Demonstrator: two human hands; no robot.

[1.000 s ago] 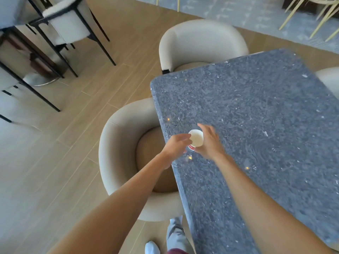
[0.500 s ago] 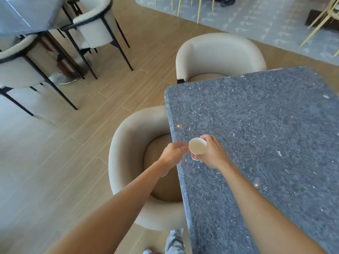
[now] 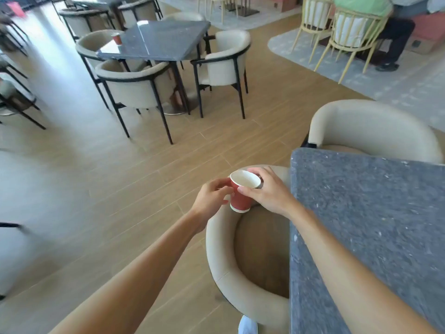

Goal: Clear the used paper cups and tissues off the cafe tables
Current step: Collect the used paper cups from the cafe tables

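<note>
A red paper cup (image 3: 239,197) with a white inside hangs in the air left of the grey stone table (image 3: 375,213), above a cream armchair (image 3: 224,256). My right hand (image 3: 269,191) grips the cup near its rim from the right. My left hand (image 3: 210,201) holds its left side with curled fingers. The cup tilts slightly and looks empty. Another red paper cup (image 3: 117,38) stands on the dark table (image 3: 163,42) across the room.
Cream armchairs with black legs (image 3: 224,61) ring the far table. A second cream armchair (image 3: 370,131) sits at the near table's far end. A person sits on yellow-framed chairs (image 3: 354,32) at the back right. Wooden floor lies between the tables.
The cup has been lifted off the grey table and carried left, over the armchair. My left hand has closed onto it. My head has turned up and left, showing the room.
</note>
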